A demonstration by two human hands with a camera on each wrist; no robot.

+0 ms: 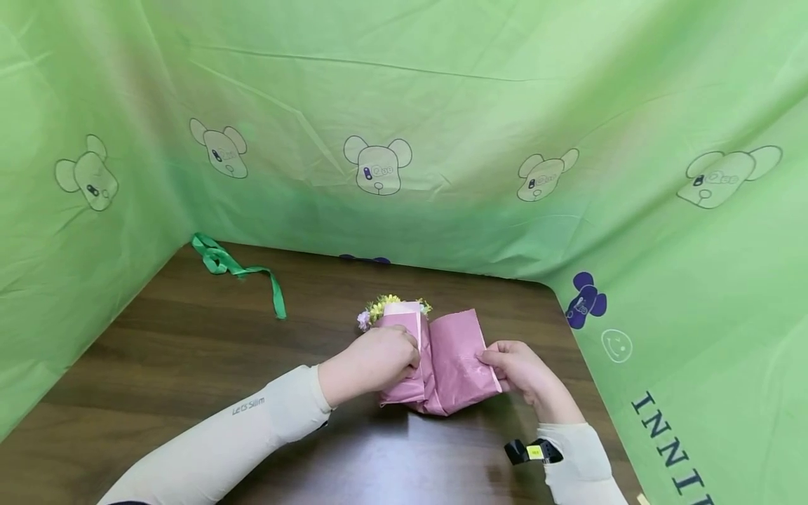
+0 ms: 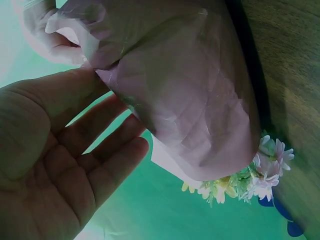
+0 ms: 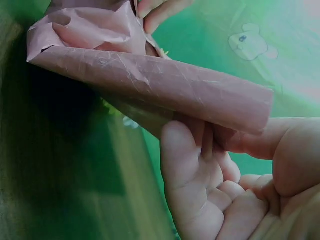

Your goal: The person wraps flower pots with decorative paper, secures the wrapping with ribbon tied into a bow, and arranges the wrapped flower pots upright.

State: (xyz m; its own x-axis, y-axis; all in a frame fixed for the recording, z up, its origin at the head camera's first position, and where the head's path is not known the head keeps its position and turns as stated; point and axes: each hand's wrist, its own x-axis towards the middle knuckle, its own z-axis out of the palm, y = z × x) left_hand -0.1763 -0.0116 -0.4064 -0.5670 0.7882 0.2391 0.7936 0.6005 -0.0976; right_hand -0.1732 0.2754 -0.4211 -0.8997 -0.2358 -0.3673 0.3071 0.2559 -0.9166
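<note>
Pink wrapping paper is folded around a small bunch of artificial-looking flowers, and yellow and pale lilac blooms show past its far left edge. My left hand pinches the left flap of the paper between thumb and index finger, with the other fingers extended beside it in the left wrist view. At the right edge of the paper, my right hand pinches the flap between thumb and fingers and holds it out to the side. The flower stems are hidden inside the paper.
A loose green ribbon lies at the far left of the brown wooden table. Green cloth printed with bear heads stands around the back and sides.
</note>
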